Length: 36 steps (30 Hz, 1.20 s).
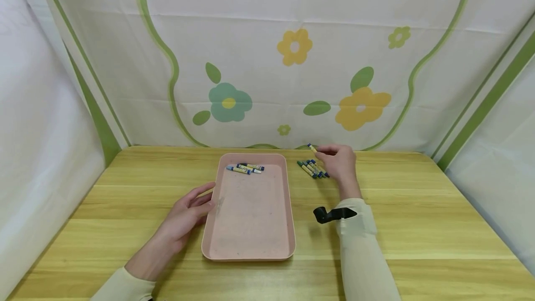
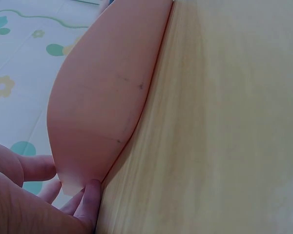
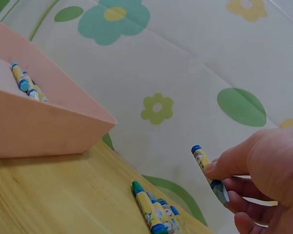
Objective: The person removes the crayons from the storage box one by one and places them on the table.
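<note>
We saw the right hand [image 1: 342, 166] pinching one crayon [image 3: 200, 157] between narrowed fingers (it was slim), near a crayon pile [image 1: 310, 169]. The left hand [image 1: 185, 219], fingers loosely spread, touched the tray [image 1: 251, 219], probably steadying it; more crayons [image 1: 239, 170] lay inside, beyond those fingers.

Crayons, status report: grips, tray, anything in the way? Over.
Right grip pinching one crayon above table. Left grip touching left side of tray. Some crayons in tray, crayon pile right of it. No visible obstruction between.
</note>
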Each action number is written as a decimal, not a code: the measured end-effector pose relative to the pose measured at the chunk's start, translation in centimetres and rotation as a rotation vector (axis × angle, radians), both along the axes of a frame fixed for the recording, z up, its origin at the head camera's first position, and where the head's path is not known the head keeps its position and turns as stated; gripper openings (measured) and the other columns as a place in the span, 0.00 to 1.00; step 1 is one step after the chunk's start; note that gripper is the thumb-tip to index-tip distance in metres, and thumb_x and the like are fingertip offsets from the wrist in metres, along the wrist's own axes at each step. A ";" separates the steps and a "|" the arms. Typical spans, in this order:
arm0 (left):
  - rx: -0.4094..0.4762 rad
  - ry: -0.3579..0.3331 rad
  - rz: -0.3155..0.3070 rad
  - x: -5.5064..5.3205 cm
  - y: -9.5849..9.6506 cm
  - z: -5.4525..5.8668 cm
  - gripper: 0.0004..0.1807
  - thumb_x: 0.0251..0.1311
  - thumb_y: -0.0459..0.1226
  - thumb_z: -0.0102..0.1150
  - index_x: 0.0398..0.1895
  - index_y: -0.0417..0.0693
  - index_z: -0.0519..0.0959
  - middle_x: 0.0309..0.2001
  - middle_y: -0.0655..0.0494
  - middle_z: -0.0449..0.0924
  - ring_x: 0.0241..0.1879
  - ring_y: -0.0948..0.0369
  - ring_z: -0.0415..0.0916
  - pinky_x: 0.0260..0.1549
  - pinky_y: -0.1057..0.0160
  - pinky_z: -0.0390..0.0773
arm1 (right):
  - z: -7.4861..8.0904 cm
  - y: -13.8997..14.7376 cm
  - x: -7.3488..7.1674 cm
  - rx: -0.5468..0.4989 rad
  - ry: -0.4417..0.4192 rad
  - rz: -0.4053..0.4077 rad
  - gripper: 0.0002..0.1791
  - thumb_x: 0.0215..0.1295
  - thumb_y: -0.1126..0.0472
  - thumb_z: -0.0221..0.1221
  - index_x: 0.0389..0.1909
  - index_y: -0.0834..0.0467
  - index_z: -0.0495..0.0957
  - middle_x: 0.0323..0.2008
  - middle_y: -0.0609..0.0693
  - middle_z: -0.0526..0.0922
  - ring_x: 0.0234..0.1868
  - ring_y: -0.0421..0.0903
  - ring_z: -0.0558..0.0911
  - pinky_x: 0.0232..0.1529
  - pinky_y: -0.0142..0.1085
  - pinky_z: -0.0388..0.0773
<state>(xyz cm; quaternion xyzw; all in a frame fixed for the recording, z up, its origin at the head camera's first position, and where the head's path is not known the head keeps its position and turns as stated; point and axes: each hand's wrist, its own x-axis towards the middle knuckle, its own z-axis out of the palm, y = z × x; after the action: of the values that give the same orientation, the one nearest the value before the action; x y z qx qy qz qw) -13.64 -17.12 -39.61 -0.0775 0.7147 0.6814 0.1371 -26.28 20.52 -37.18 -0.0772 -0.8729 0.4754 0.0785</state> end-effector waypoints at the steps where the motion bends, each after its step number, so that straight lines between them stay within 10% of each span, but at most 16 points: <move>1: 0.001 0.000 0.000 0.0 0.0 0.0 0.32 0.78 0.35 0.56 0.82 0.54 0.64 0.81 0.42 0.64 0.76 0.48 0.68 0.55 0.67 0.79 | -0.2 0.1 0.0 -0.001 -0.003 -0.004 0.13 0.72 0.57 0.67 0.51 0.57 0.91 0.55 0.60 0.89 0.59 0.58 0.85 0.59 0.50 0.82; 36: -0.004 -0.017 0.002 0.0 0.0 0.1 0.31 0.78 0.35 0.55 0.82 0.55 0.64 0.82 0.42 0.63 0.76 0.49 0.68 0.54 0.66 0.78 | -3.0 1.4 -0.6 0.103 -0.101 -0.063 0.13 0.73 0.57 0.65 0.51 0.56 0.91 0.58 0.60 0.89 0.66 0.63 0.80 0.65 0.54 0.77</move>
<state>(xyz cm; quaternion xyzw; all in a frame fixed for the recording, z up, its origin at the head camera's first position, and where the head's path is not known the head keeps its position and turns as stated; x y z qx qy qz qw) -13.67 -17.10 -39.53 -0.0844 0.7147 0.6795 0.1424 -26.85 21.92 -40.15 -0.1243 -0.8962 0.4225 0.0529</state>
